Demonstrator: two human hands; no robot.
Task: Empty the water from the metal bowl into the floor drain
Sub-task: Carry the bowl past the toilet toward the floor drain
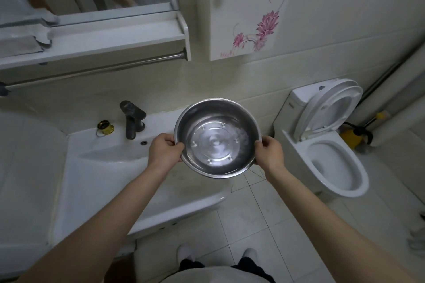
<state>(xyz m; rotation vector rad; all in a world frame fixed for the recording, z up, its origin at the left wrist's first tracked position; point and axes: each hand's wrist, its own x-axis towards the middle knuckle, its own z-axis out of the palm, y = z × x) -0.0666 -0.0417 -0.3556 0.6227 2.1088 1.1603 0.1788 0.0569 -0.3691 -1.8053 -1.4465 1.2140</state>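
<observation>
Between sink (110,167) and toilet (333,167), the metal bowl (217,138), holding perhaps shallow water, is gripped at its rim by left hand (164,150) and right hand (269,150). Keep it level; no floor drain is visible.

The round metal bowl (217,138) hangs between the white ceramic sink (103,174), left, and the white porcelain toilet (359,167), right. The dark metal faucet (132,122) stands at the sink's far edge.
</observation>
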